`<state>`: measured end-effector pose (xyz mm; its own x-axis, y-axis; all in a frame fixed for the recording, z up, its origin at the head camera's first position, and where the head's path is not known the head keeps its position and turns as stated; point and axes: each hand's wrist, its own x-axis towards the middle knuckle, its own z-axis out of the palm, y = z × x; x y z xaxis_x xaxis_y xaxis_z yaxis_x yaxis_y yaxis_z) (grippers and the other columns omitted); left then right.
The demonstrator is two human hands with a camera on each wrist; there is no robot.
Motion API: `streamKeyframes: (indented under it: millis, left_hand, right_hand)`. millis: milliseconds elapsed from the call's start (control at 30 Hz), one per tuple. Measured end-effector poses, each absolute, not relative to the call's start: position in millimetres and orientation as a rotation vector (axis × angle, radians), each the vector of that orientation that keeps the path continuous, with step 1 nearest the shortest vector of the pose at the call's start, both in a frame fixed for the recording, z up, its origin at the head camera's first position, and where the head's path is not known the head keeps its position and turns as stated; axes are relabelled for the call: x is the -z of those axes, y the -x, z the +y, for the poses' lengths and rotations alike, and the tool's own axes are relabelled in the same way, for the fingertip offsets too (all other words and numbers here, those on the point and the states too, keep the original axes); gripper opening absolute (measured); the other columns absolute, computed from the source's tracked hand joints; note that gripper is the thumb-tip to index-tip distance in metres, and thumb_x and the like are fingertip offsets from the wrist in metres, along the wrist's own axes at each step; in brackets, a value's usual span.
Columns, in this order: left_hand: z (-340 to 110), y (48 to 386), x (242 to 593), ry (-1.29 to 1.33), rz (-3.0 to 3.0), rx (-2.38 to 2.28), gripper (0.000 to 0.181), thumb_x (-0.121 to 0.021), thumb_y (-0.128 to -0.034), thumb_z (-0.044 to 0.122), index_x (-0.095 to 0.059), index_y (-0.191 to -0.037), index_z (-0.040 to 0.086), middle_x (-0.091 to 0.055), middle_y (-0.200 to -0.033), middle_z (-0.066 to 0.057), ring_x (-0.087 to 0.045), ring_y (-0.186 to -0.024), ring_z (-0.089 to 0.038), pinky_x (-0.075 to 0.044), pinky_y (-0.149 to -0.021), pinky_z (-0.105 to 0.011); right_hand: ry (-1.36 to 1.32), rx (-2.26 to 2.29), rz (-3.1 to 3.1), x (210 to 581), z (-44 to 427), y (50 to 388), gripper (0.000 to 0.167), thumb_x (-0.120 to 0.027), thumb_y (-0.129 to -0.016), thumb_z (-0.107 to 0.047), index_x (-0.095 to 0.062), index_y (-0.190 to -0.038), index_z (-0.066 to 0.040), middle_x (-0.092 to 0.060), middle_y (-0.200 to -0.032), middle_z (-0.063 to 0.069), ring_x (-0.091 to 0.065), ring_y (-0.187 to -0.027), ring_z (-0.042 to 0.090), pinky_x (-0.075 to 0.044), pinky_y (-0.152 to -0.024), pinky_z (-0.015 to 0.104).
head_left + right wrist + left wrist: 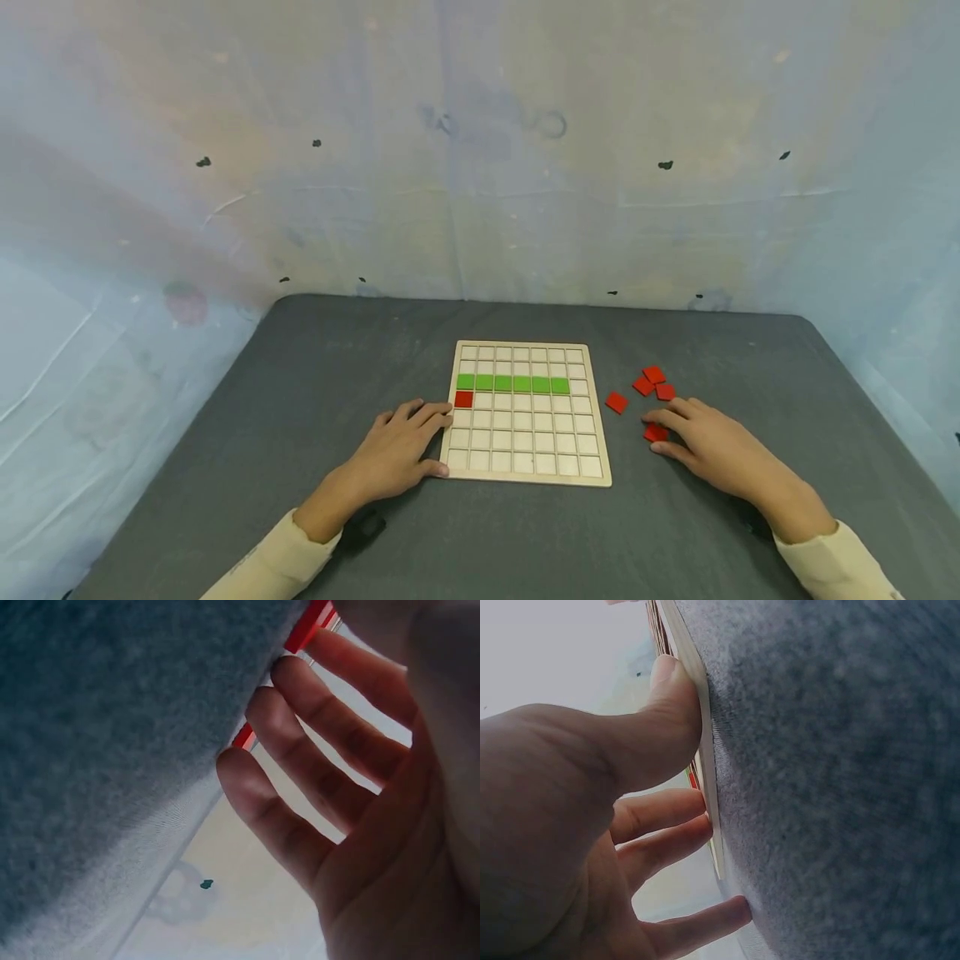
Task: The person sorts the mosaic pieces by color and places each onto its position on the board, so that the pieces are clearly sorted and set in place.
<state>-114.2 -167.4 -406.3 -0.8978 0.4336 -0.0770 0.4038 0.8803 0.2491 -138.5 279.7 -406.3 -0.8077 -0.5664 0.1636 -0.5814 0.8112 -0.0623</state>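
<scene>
A light wooden grid board (525,482) lies on the dark table, with a row of several green square tiles (503,383) and one red tile (464,399) below the row's left end. My left hand (397,450) rests at the board's left edge. Its spread fingers and thumb touch that edge, the thumb (676,712) lying along the rim. To the right of the board, my right hand (712,442) has thumb and index finger at opposite edges of a red square tile (656,432), pinching it at the tabletop. In the right wrist view this tile (306,628) is partly hidden.
Several loose red tiles (654,375) lie beyond my right fingers, and a single one (617,402) sits nearer the board. The grey table (555,542) ends at a pale fabric backdrop (480,233) behind and at the sides.
</scene>
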Motion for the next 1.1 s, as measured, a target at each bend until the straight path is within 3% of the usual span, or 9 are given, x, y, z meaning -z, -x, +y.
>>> streamKeyframes:
  millis: [833,1100]
  left_hand:
    - [-167.0,114.6,406.3,-0.66,2.914,-0.338,0.07,-0.072,-0.0849,0.047,-0.051,-0.145,0.018,-0.042,-0.156,0.002,-0.037,-0.144,-0.04,-0.036,-0.105,-0.069]
    - [-168.2,113.6,407.9,-0.665,2.916,-0.34,0.07,-0.072,-0.0856,0.047,-0.051,-0.145,0.019,-0.041,-0.156,0.003,-0.036,-0.144,-0.041,-0.036,-0.106,-0.069]
  right_hand:
    - [-0.901,-0.119,-2.837,408.5,278.1,137.3,0.034,-0.077,-0.087,-0.03,-0.069,-0.119,-0.023,-0.063,-0.101,-0.008,-0.058,-0.083,0.009,-0.052,-0.07,0.034]
    - [-0.893,-0.122,-2.857,409.5,277.3,137.2,0.036,-0.075,-0.089,-0.033,-0.068,-0.123,-0.022,-0.063,-0.108,-0.004,-0.06,-0.089,0.013,-0.053,-0.074,0.038]
